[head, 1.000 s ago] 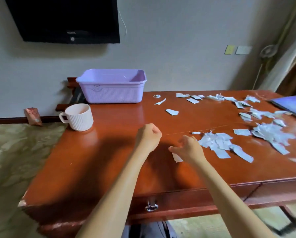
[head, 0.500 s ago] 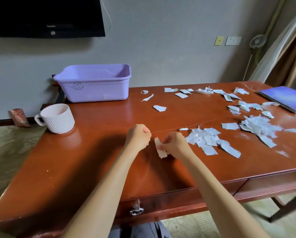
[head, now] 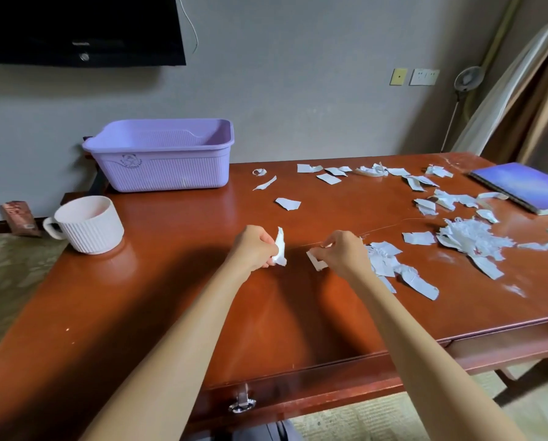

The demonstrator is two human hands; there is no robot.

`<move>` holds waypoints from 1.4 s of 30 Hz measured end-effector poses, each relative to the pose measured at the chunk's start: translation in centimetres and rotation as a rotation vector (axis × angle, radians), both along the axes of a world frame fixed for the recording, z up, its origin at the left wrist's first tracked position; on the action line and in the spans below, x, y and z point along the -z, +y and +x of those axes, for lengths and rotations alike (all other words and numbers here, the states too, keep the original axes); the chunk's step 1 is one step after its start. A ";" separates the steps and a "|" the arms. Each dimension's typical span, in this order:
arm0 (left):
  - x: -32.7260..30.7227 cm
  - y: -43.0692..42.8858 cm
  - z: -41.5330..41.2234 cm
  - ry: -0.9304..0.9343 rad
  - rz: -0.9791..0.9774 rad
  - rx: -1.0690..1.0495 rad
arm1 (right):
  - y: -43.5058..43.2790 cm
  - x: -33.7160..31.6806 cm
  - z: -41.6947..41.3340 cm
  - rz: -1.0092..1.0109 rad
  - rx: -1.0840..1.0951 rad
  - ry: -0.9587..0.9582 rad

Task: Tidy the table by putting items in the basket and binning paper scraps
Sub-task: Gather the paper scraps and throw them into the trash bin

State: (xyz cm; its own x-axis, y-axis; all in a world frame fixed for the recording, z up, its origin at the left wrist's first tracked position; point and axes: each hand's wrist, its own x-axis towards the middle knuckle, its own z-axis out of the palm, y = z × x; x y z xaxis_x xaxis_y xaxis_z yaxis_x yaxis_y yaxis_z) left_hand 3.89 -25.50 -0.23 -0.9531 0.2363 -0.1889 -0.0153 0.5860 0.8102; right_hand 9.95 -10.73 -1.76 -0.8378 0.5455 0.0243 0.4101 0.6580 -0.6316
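My left hand (head: 254, 248) is closed around a crumpled white paper scrap (head: 280, 246) above the middle of the wooden table (head: 158, 294). My right hand (head: 345, 253) pinches another small white scrap (head: 315, 260) just right of it. Several torn paper scraps lie in a pile (head: 390, 262) beside my right hand, with a larger heap (head: 469, 237) further right and more along the far edge (head: 333, 175). A purple plastic basket (head: 161, 160) stands at the far left of the table. A white ribbed mug (head: 86, 224) sits near the left edge.
A blue notebook (head: 527, 186) lies at the table's far right. A dark screen (head: 75, 27) hangs on the wall above the basket. A drawer handle (head: 242, 404) juts from the front edge. A small brown packet (head: 20, 218) leans on the floor at left.
My right hand lifted a scrap off the table and passed it to my left hand, which now shows paper in its grip. My right hand has pinched a further scrap.
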 end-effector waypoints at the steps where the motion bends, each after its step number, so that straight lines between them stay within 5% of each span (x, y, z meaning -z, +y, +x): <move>1: 0.0 0.1 -0.1 0.010 -0.007 -0.015 | 0.2 0.4 0.1 0.064 -0.032 -0.057; 12: -0.2 1.7 -0.9 0.061 -0.010 0.006 | 2.4 -0.3 -1.2 -0.031 -0.046 0.049; 17: -0.3 2.6 -1.0 0.103 -0.040 0.027 | 4.5 -0.6 -1.7 0.100 -0.036 -0.204; 22: -0.6 2.8 -1.1 0.134 -0.045 0.039 | 4.7 -0.7 -2.4 0.061 -0.035 -0.246; 30: -1.1 2.8 -1.1 0.157 -0.066 0.048 | 4.0 -1.4 -2.4 -0.077 -0.030 0.005; 33: -1.6 4.0 -0.6 0.159 -0.051 0.119 | 5.5 -2.8 -1.6 -0.090 -0.003 0.049; 42: -0.4 10.3 2.7 0.141 -0.179 0.433 | 10.3 -2.0 3.5 -0.097 0.013 -0.205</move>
